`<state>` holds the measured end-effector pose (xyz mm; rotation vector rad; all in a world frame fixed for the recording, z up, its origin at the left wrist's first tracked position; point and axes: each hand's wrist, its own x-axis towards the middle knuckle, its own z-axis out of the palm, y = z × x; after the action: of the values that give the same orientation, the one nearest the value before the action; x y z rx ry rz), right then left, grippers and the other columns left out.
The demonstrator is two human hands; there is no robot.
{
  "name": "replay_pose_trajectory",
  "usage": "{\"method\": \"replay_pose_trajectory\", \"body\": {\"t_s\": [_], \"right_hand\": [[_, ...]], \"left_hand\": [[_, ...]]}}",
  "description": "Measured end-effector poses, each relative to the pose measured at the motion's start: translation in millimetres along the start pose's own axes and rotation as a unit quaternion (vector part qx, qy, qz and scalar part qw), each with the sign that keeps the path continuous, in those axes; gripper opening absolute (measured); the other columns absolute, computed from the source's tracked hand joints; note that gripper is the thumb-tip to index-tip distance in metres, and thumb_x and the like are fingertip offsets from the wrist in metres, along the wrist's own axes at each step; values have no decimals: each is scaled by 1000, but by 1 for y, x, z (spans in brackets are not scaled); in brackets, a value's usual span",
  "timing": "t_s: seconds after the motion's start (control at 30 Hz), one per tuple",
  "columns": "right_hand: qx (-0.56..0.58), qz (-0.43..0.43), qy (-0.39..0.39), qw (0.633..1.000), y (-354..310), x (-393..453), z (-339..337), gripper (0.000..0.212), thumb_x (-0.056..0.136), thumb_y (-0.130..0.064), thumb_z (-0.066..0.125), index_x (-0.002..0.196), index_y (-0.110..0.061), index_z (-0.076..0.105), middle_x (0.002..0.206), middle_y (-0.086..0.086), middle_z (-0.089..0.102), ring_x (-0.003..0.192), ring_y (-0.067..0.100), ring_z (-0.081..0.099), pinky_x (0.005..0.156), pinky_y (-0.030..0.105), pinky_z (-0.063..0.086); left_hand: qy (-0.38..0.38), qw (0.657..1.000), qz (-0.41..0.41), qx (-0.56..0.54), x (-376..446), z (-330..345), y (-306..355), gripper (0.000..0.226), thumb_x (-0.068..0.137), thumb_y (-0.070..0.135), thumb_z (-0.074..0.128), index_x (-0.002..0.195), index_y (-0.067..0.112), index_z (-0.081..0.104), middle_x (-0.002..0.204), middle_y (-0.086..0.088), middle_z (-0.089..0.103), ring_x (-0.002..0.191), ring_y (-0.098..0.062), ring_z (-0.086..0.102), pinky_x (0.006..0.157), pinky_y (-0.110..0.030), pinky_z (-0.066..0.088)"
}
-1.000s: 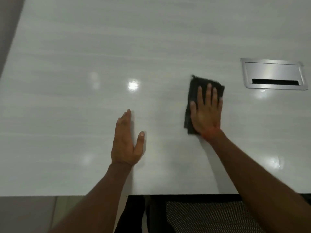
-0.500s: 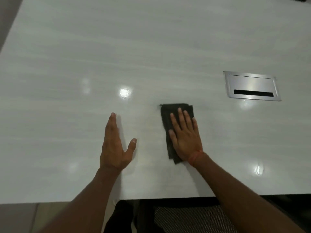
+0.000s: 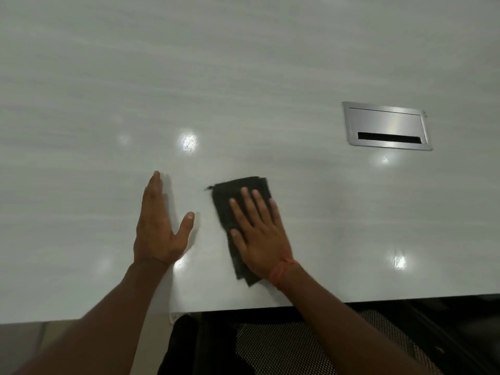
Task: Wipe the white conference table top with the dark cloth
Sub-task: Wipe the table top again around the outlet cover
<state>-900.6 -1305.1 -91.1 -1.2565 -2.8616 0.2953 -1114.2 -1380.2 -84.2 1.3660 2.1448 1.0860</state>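
The white conference table top [image 3: 243,77] fills most of the view, glossy with light reflections. A folded dark cloth [image 3: 226,204] lies flat on it near the front edge. My right hand [image 3: 257,234] presses on the cloth with straight, spread fingers and covers most of it; an orange band circles the wrist. My left hand [image 3: 159,228] rests flat on the bare table just left of the cloth, fingers together, thumb out, holding nothing.
A silver cable hatch [image 3: 385,127] with a dark slot is set into the table at the right, well beyond the cloth. A black mesh chair [image 3: 284,345] stands under the table's front edge [image 3: 378,300]. Floor shows at the bottom left.
My right hand has slid the cloth leftward and nearer to me, from beside the hatch to close by my left hand. The left hand has stayed flat on the table.
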Motion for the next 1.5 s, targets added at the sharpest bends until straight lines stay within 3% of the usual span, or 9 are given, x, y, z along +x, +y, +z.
{"method": "replay_pose_trajectory", "body": {"t_s": [0.23,0.37,0.5,0.63,0.8,0.93,1.1,1.37,1.5], "right_hand": [[-12,185,17,982,64,135,-22,63,101,-48,24,158,-23,13,166,10,4,153,28,2,122,51,4],[-12,57,26,998,-5,145,-9,63,99,-46,25,157,-21,22,165,12,12,152,30,9,119,52,11],[-4,-61,0,998,-20,32,-3,61,102,-42,33,157,-20,19,166,9,8,153,28,1,120,53,14],[-25,52,0,998,45,9,-10,63,99,-46,32,156,-22,24,165,9,14,152,28,11,118,53,22],[-23,201,20,979,71,148,-24,66,99,-50,16,158,-20,17,165,12,6,152,31,5,121,53,8],[-18,68,4,998,-23,210,-8,63,102,-46,27,158,-22,14,166,11,3,153,30,1,122,51,3],[-8,-108,-29,994,-61,82,2,59,105,-43,27,158,-21,13,166,8,4,153,27,-3,122,53,10],[-21,136,8,990,26,137,-15,65,99,-50,16,158,-23,14,166,9,5,153,28,3,121,51,8],[-5,100,14,995,-34,202,-5,65,99,-49,18,158,-23,11,166,10,1,153,29,-1,122,51,1]], "left_hand": [[-17,998,-1,66,1,4,-5,92,88,58,44,157,6,14,165,-5,16,152,-27,18,125,-32,14],[-5,999,15,47,1,2,-2,93,87,53,51,156,1,16,164,-11,19,152,-24,19,119,-51,28],[1,1000,13,25,2,-1,0,94,85,51,54,156,3,15,165,-9,18,153,-18,16,122,-32,24],[4,999,30,28,3,0,-2,95,86,51,55,155,-1,15,164,-14,18,153,-23,17,120,-43,28],[-3,999,44,16,5,-1,-2,97,85,49,58,154,-4,15,164,-17,17,153,-29,16,117,-56,30],[-1,999,40,-7,5,-3,0,98,84,47,59,154,-3,15,165,-16,13,154,-28,13,117,-55,30],[3,1000,20,-23,4,-7,0,98,85,51,56,154,-4,13,166,-16,8,155,-25,8,123,-38,24],[7,999,34,-24,6,-4,-3,97,85,51,55,155,-2,14,165,-16,11,154,-29,12,113,-62,32],[8,999,41,-34,3,-5,-3,97,84,50,55,156,0,13,166,-15,9,154,-28,10,116,-58,30]]}}
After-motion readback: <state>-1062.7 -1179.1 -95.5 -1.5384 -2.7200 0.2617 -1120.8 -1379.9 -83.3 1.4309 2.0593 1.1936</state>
